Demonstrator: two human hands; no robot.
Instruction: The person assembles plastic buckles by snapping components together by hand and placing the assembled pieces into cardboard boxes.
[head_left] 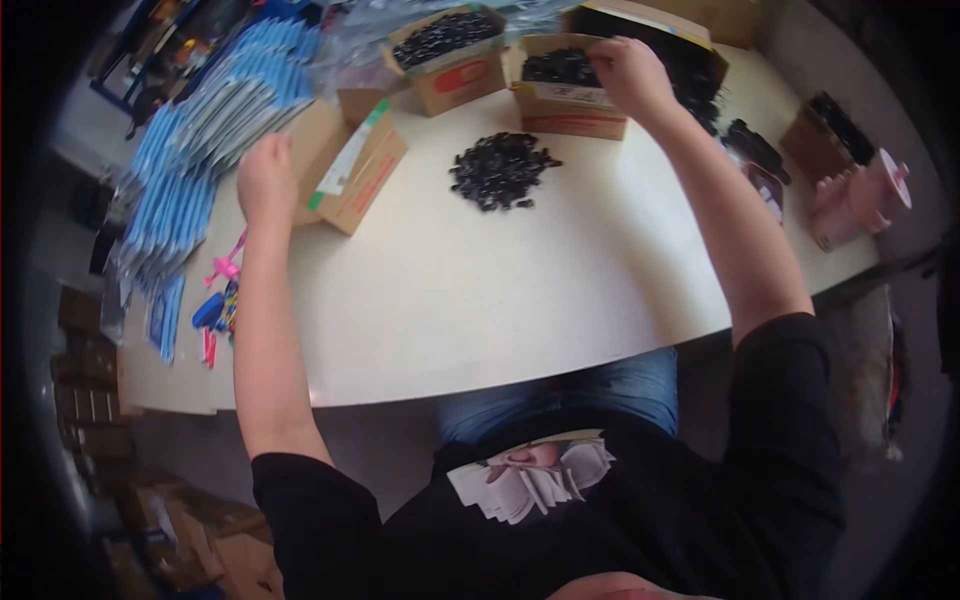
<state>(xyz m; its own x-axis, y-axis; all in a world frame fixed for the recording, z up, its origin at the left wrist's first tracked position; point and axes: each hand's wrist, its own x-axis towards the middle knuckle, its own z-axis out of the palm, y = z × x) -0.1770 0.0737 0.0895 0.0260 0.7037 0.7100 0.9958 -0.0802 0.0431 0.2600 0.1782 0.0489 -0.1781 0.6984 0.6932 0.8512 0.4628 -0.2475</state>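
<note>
My left hand [268, 178] is closed at the left edge of an open cardboard box [368, 178] with green tape; its fingertips are too small to show what they grip. At the upper right, my right hand [632, 80] is closed over the rim of a second cardboard box [572, 120], which holds small black pieces [560, 67]. Whatever my right fingers hold cannot be made out. Between the boxes, a loose pile of small black pieces [500, 170] lies on the white table [480, 290].
Blue-and-white packets [170, 215] are stacked along the left side. Another box of black pieces [460, 85] stands at the back. A pink cup [860, 200] and a small box [825, 135] are at the right. Pink and blue trinkets [222, 268] lie near my left forearm.
</note>
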